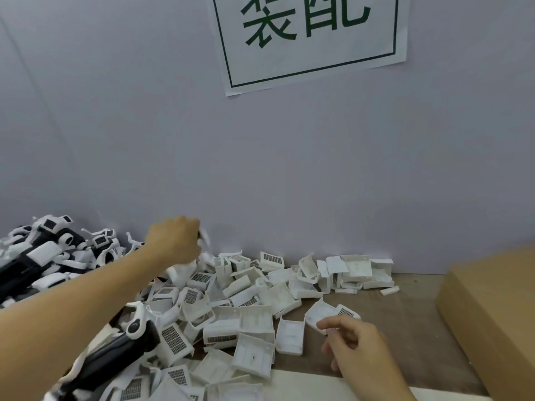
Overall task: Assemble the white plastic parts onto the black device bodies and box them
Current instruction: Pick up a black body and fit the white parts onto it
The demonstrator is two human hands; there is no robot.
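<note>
Right hand [357, 347] pinches white part [324, 314], fingers curled.

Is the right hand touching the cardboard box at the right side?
Apart. The head view shows bare brown table between the right hand and the cardboard box.
</note>
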